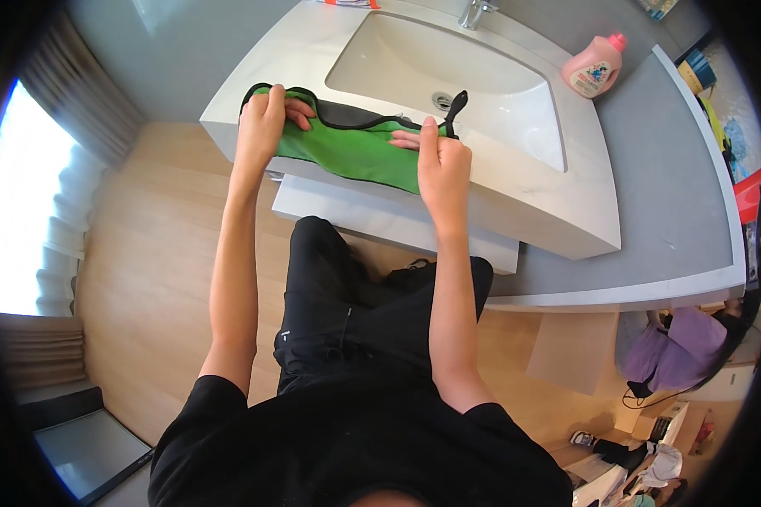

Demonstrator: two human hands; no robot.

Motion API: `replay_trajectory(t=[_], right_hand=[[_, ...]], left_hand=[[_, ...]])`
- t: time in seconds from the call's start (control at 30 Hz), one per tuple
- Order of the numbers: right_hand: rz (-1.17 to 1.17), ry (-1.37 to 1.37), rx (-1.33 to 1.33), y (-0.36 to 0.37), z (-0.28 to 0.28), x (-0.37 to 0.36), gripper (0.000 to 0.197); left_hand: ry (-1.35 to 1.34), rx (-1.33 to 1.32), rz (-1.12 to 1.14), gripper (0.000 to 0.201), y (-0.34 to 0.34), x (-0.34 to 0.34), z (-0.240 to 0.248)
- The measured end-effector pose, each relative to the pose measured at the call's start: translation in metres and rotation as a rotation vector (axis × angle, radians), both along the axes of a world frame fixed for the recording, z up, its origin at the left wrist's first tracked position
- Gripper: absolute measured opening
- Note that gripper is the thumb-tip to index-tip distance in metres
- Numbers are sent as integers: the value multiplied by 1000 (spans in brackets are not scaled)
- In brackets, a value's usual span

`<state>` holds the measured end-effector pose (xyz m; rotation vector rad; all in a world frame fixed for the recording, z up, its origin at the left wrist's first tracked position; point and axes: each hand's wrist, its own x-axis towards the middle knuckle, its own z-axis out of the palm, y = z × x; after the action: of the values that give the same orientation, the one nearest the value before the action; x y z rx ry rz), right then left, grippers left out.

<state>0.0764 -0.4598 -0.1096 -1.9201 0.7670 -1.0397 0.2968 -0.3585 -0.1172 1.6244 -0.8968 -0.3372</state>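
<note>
Two hands grip one item: our left hand (266,122) is closed on the left end of the green cloth (347,156), and our right hand (445,165) is closed on its right end, just beside the black loop (457,110). We locate the cloth at the front edge of the worktop (558,215), between the front left corner and a position in front of the basin (516,106). Its lower border hangs past that edge; its upper border dips and shows a grey face. We cannot tell whether the cloth touches the worktop.

For good control, we judge that both ends should be pinched at the black trim, thumbs above, with matching tension. We should draw the hands slightly apart to remove the slack in the middle, and hold both ends level so that the border does not fold. We should guide the loop clear of the fingers. The pink bottle (594,68), at the rear right corner, and the tap (475,13), at the rear edge, stand well apart from our grip
</note>
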Motion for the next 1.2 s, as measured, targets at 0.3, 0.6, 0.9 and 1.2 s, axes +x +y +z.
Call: replay_trajectory(t=[0.3, 0.6, 0.9, 1.2], right_hand=[[-202, 22, -64, -16, 1, -32, 54], [-614, 99, -212, -68, -5, -124, 57], [-846, 148, -125, -102, -2, -219, 58], [-738, 119, -97, -98, -9, -226, 61]], left_hand=[[27, -33, -228, 57, -9, -42, 9], [-18, 74, -562, 55, -83, -139, 13], [-111, 22, -667, 56, -112, -240, 19], [-74, -10, -655, 56, -118, -235, 20]])
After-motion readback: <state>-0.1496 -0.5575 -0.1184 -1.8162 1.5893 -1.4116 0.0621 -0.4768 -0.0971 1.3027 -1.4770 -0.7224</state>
